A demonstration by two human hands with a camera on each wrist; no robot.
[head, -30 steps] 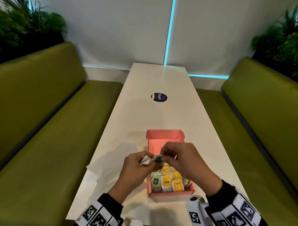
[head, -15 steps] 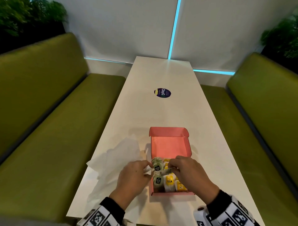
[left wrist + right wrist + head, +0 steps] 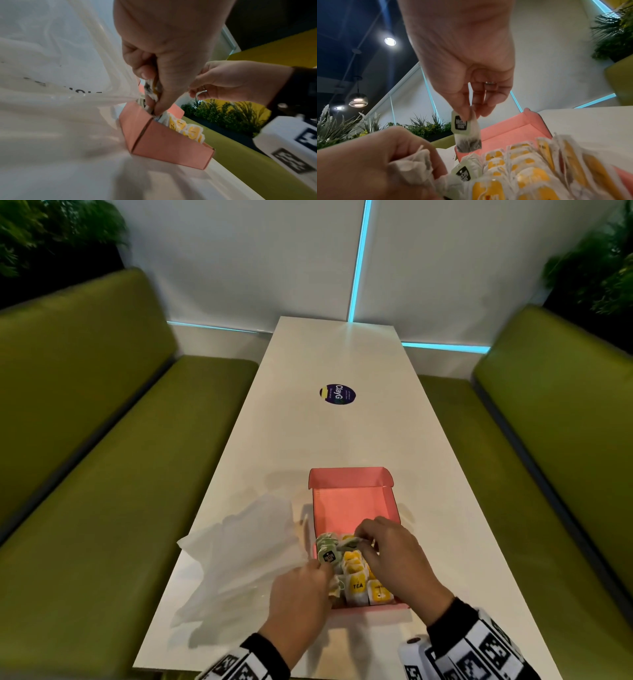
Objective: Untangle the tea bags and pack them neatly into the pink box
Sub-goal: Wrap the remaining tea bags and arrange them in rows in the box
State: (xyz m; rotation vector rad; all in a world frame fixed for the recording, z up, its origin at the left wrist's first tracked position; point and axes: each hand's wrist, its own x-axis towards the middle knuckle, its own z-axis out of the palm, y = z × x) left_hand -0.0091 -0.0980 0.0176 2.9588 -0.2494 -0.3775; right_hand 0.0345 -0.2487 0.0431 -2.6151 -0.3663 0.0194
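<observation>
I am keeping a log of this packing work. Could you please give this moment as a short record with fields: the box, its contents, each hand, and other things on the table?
box: pink box, lid open, far part bare
contents: yellow-tagged tea bags in rows at the near end; green-tagged ones along the left side
left hand: left hand grips crumpled tea bags at the box's left wall
right hand: right hand pinches a green-tagged tea bag above the box
beside box: clear plastic bag, on the left
table: white table with a round dark sticker
</observation>
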